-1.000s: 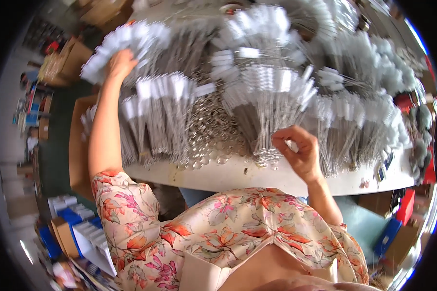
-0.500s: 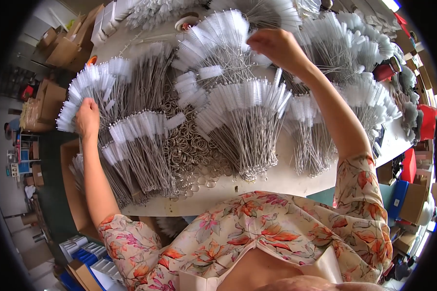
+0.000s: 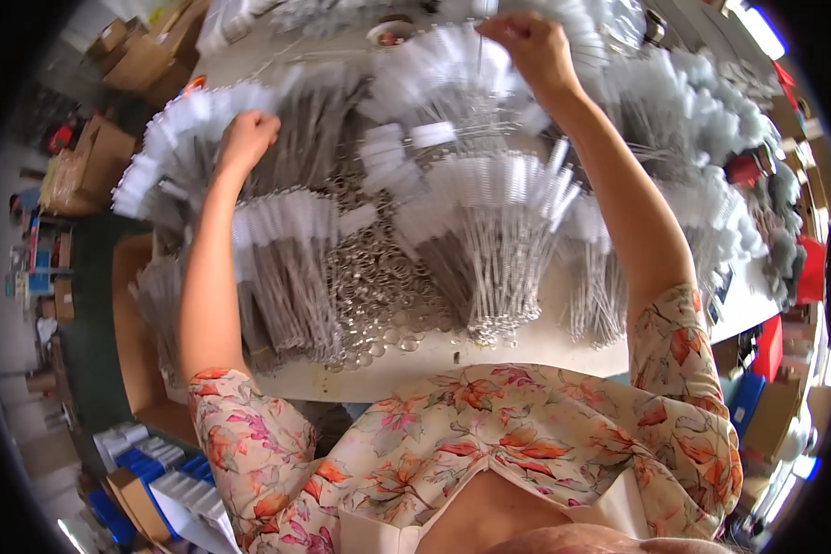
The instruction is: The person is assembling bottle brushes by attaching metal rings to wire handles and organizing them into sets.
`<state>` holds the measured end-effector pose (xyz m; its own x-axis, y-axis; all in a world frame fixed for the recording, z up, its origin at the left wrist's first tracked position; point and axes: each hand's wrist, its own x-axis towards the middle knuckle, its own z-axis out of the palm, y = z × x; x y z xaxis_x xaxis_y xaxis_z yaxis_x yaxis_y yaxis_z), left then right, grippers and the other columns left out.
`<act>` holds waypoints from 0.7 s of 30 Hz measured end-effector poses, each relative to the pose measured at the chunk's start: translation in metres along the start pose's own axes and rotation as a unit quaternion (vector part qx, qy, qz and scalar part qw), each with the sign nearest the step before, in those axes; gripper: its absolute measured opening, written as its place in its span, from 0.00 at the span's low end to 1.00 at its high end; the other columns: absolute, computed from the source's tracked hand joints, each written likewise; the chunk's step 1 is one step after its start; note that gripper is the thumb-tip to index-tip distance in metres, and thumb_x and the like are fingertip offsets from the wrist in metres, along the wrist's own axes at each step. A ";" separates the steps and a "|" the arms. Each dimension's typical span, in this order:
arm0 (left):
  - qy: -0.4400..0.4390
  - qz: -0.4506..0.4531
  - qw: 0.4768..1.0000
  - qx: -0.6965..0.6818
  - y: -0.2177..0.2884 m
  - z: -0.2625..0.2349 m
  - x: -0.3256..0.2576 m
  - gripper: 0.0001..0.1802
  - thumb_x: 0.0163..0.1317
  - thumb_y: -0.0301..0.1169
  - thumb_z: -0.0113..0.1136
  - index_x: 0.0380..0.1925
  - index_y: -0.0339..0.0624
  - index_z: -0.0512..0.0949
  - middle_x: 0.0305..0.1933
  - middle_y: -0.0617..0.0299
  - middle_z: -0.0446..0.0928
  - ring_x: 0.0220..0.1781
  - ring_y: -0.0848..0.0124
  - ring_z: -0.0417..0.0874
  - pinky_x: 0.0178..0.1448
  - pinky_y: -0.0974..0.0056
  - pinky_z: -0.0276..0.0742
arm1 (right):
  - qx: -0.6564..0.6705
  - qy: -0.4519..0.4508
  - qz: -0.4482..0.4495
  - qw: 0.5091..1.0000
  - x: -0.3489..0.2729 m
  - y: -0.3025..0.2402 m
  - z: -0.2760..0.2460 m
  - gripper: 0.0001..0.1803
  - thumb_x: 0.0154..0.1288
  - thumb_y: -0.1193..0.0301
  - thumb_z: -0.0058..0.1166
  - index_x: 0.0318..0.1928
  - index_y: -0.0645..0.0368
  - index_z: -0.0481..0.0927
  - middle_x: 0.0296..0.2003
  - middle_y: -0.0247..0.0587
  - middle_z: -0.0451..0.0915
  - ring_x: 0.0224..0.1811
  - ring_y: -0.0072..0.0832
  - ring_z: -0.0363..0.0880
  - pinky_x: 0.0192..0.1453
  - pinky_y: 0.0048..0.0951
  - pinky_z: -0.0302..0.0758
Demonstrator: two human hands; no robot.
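Observation:
White-bristled wire brushes lie in fanned bundles across the table. My left hand (image 3: 249,140) is closed above the far-left bundle (image 3: 180,129); whatever its curled fingers may hold is hidden. At the far middle my right hand (image 3: 534,46) is raised over another fan of brushes (image 3: 434,69), pinching a single tube brush (image 3: 482,35) by its thin stem, the white bristles upward. Between the near bundles spreads a heap of metal rings (image 3: 374,268). A near-middle bundle (image 3: 489,198) has its looped stem ends toward me.
The pale table (image 3: 406,365) has its near edge by my body. An open cardboard box (image 3: 138,323) stands against its left side. More brushes (image 3: 656,97) cover the right side, near a dark red spool (image 3: 743,169). A round container (image 3: 390,35) sits at the back.
My left hand has moved right and away from the left bundle's outer edge. My right hand has gone slightly farther off, with a brush now visible at its fingertips. The whole view has shifted a little.

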<state>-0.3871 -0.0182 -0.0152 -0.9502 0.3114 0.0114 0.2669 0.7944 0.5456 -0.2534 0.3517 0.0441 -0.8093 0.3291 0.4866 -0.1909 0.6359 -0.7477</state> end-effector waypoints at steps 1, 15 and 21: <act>-0.010 0.013 1.000 -0.008 -0.014 0.013 0.005 0.13 0.50 0.41 0.57 0.22 0.41 0.77 0.24 0.59 0.79 0.26 0.70 0.79 0.31 0.62 0.72 | 0.055 0.046 -0.001 0.997 0.007 -0.003 -0.013 0.11 0.55 0.63 0.60 0.29 0.57 0.83 0.21 0.29 0.76 0.21 0.16 0.66 0.27 0.21 0.67; 0.012 0.032 0.999 -0.024 -0.028 0.019 0.010 0.08 0.57 0.28 0.53 0.29 0.33 0.77 0.24 0.58 0.80 0.27 0.71 0.80 0.37 0.68 0.73 | -0.372 -0.269 -0.018 0.888 -0.041 0.074 -0.180 0.10 0.49 0.70 0.56 0.35 0.55 0.81 0.25 0.40 0.78 0.29 0.32 0.76 0.36 0.32 0.73; 0.232 0.059 0.904 -0.354 0.019 -0.015 -0.010 0.07 0.60 0.28 0.53 0.35 0.36 0.74 0.31 0.59 0.78 0.22 0.79 0.71 0.26 0.75 0.65 | -0.427 -0.357 0.069 0.828 -0.062 0.082 -0.192 0.26 0.37 0.78 0.59 0.44 0.51 0.79 0.39 0.41 0.79 0.42 0.37 0.78 0.47 0.34 0.72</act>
<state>-0.3747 -0.0146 0.0080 -0.9306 -0.0110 0.3660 0.3577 0.1857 0.9152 -0.1123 0.5176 0.0393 -0.9710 0.1376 -0.1954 0.1468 0.9886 -0.0329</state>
